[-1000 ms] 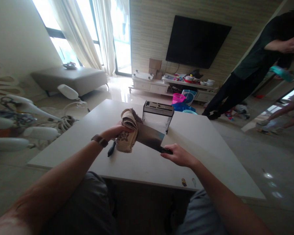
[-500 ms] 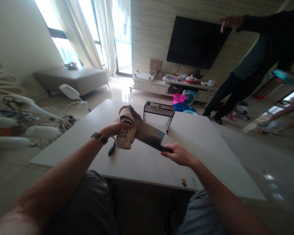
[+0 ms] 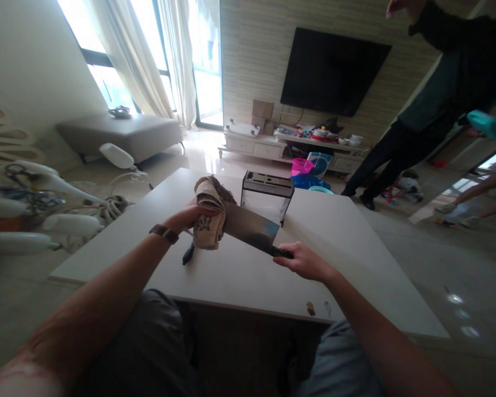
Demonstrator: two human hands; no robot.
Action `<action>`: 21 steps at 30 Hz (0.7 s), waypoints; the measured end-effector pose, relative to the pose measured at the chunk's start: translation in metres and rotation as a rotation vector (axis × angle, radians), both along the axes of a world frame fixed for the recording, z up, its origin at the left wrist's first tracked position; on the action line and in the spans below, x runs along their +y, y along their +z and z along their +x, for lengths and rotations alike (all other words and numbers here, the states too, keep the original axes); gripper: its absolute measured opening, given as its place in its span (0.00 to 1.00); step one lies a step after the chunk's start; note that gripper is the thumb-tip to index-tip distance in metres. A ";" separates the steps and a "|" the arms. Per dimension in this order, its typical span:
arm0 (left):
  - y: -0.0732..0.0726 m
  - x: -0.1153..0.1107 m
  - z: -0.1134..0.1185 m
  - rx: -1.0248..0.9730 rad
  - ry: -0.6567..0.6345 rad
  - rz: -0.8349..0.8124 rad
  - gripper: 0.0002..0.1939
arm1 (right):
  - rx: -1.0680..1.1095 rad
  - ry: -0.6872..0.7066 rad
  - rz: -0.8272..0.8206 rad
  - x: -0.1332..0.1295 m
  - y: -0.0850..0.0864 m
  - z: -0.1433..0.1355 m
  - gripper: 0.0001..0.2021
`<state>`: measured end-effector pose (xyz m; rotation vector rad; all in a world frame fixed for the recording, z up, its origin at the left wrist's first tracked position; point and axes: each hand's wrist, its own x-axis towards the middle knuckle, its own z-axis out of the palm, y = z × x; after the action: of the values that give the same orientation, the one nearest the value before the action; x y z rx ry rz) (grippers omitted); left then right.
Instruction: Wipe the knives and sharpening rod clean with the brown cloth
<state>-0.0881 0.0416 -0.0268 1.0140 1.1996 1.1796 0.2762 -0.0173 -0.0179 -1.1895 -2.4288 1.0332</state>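
Observation:
My right hand [image 3: 301,261] is closed round the black handle of a cleaver [image 3: 252,226], whose broad blade points up and to the left. A folded beige and brown towel [image 3: 209,220] is gripped in my left hand [image 3: 188,216], its edge against the far end of the blade and covering the tip. Just behind the blade stands a knife block [image 3: 268,184] with a slotted metal top and clear sides. Below the towel lies a dark-handled tool [image 3: 188,253]; its other end is hidden.
The white table [image 3: 334,237] spreads in front of my knees, with two small items [image 3: 311,308] near its front edge. A lamp with white shades [image 3: 66,223] lies at the left. Beyond are baskets [image 3: 301,166] and a low cabinet [image 3: 252,144]. A person [image 3: 434,110] stands at the right.
My left hand and the towel have shifted slightly left, toward the end of the blade. The cleaver has barely moved. The standing person's arm has risen.

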 end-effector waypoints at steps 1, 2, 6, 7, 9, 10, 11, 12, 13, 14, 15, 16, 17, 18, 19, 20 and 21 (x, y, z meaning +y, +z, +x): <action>0.000 -0.001 0.000 0.005 -0.003 -0.003 0.27 | -0.001 0.000 -0.001 0.000 -0.001 0.000 0.16; 0.001 -0.001 0.000 0.009 -0.007 -0.007 0.27 | -0.004 0.002 -0.002 0.001 -0.001 0.001 0.16; 0.002 -0.004 0.000 0.022 -0.023 -0.005 0.27 | -0.014 0.004 0.003 0.001 -0.002 0.000 0.16; 0.002 -0.004 0.001 0.025 -0.026 -0.002 0.27 | -0.018 0.002 0.004 0.001 -0.002 0.000 0.16; 0.002 -0.005 0.001 0.031 -0.026 0.006 0.28 | -0.025 0.000 0.001 0.000 -0.002 -0.001 0.16; 0.002 -0.006 0.001 0.034 -0.026 0.009 0.28 | -0.030 0.000 -0.003 0.000 -0.002 -0.001 0.15; 0.003 -0.006 0.001 0.038 -0.026 0.010 0.27 | -0.035 -0.001 -0.007 0.000 -0.003 -0.002 0.15; 0.003 -0.006 0.001 0.041 -0.027 0.010 0.27 | -0.038 -0.001 -0.009 0.000 -0.003 -0.002 0.15; 0.003 -0.007 0.001 0.043 -0.031 0.009 0.27 | -0.040 -0.001 -0.007 0.000 -0.003 -0.002 0.15; 0.002 -0.007 0.001 0.045 -0.035 0.008 0.27 | -0.041 -0.001 -0.005 0.000 -0.003 -0.002 0.15; 0.002 -0.007 0.001 0.047 -0.041 0.007 0.28 | -0.042 -0.002 -0.003 0.000 -0.004 -0.002 0.15; 0.002 -0.007 0.001 0.048 -0.046 0.007 0.28 | -0.044 -0.003 -0.002 0.000 -0.004 -0.002 0.16; 0.001 -0.007 0.001 0.051 -0.049 0.006 0.29 | -0.046 -0.005 -0.004 0.000 -0.004 -0.002 0.16; 0.001 -0.007 0.000 0.055 -0.051 0.006 0.30 | -0.049 -0.006 -0.006 0.000 -0.005 -0.002 0.16; 0.000 -0.007 0.000 0.060 -0.051 0.006 0.32 | -0.051 -0.007 -0.008 0.000 -0.005 -0.002 0.15; -0.001 -0.006 0.000 0.066 -0.050 0.006 0.33 | -0.052 -0.007 -0.007 0.000 -0.005 -0.002 0.15; -0.002 -0.006 0.000 0.071 -0.050 0.005 0.33 | -0.053 -0.005 -0.005 0.000 -0.005 -0.002 0.15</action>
<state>-0.0886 0.0353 -0.0283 1.0914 1.2205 1.1164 0.2738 -0.0174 -0.0230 -1.2392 -2.4634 1.0189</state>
